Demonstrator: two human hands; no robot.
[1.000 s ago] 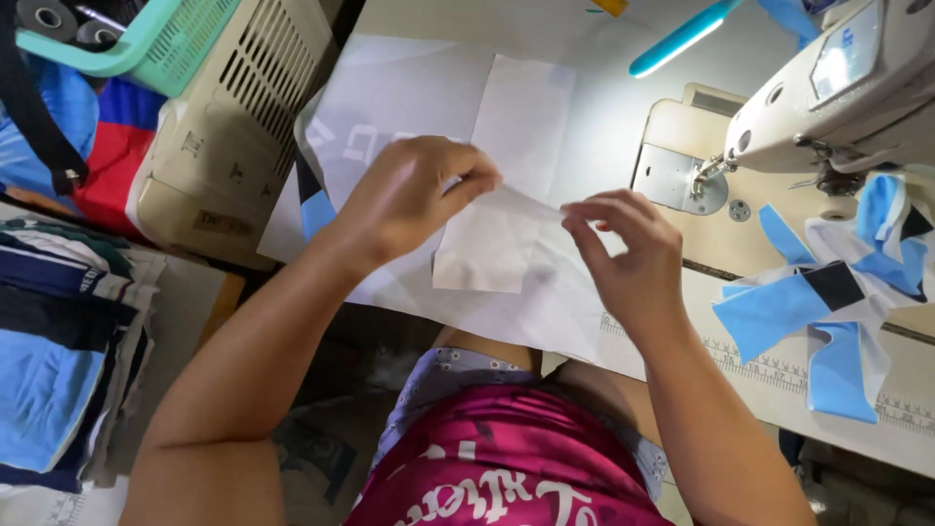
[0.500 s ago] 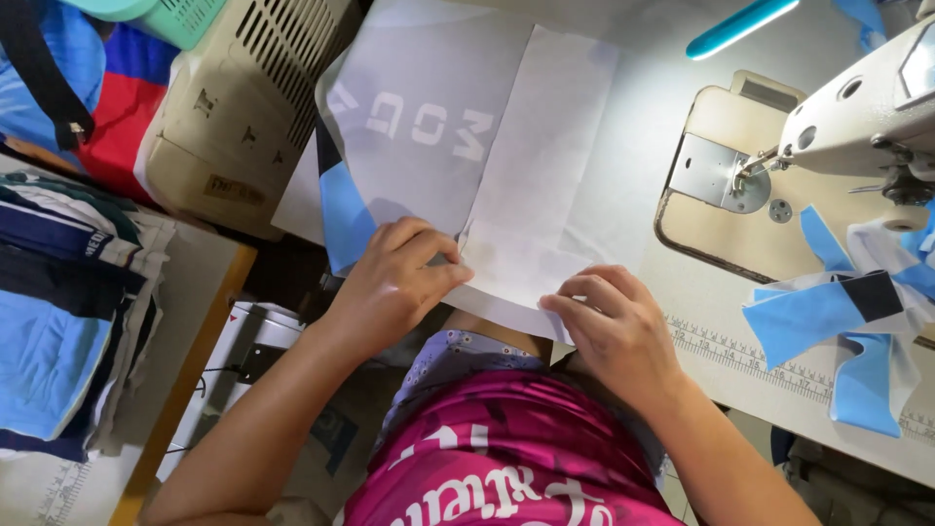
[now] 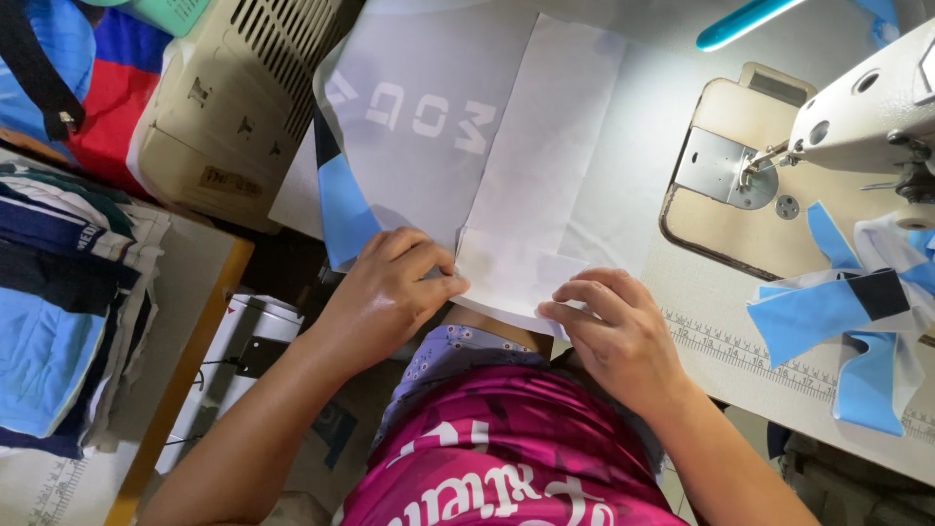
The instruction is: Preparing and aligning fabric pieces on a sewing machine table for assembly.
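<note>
Head view: left hand [image 3: 390, 292] and right hand [image 3: 614, 331] both pinch, fingers closed, the near edge of a white fabric panel [image 3: 545, 185] lying flat at the sewing table's [image 3: 721, 360] near edge. Sewing machine [image 3: 857, 107] stands at the far right; blue fabric strips [image 3: 838, 321] lie beside it.

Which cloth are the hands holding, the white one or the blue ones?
The white fabric piece by the table edge: both the left hand and right hand pinch it. The blue strips lie untouched beside the sewing machine.
</note>
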